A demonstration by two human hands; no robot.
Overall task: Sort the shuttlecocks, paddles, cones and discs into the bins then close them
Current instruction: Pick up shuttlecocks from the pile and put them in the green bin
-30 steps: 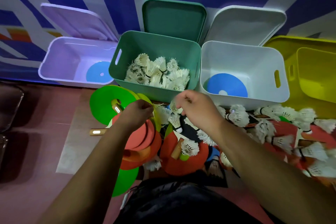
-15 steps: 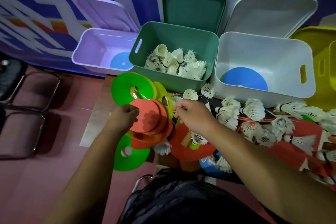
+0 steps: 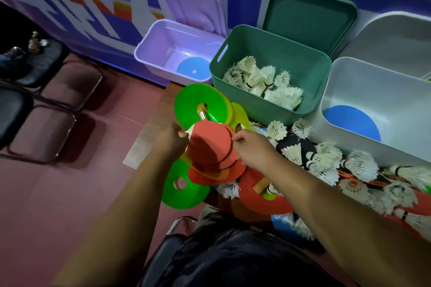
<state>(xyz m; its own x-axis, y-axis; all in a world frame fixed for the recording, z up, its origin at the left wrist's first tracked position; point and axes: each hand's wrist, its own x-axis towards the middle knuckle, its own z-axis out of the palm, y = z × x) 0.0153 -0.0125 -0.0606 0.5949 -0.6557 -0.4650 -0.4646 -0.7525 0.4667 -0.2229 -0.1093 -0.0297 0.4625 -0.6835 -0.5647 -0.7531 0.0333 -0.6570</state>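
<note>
A stack of red discs (image 3: 210, 149) lies tilted on a heap of green cones (image 3: 200, 105) at the table's left end. My left hand (image 3: 171, 138) grips the stack's left edge. My right hand (image 3: 253, 150) pinches its right edge. The green bin (image 3: 242, 37) holds several white shuttlecocks (image 3: 263, 81). A blue disc (image 3: 193, 67) lies in the purple bin (image 3: 149, 37), and another blue disc (image 3: 349, 121) in the white bin (image 3: 345, 65). Loose shuttlecocks (image 3: 324, 161) and a wooden paddle handle (image 3: 261, 186) lie on red cones to the right.
All three bin lids stand open against the painted wall: purple lid (image 3: 191, 2), green lid (image 3: 312, 16), white lid (image 3: 396, 37). Dark chairs (image 3: 42, 109) stand on the red floor at left. A green cone (image 3: 184, 186) overhangs the table's front edge.
The view has swung left. Both hands have closed in on the red disc stack, the right hand dropping from above the loose shuttlecocks onto the stack's right edge.
</note>
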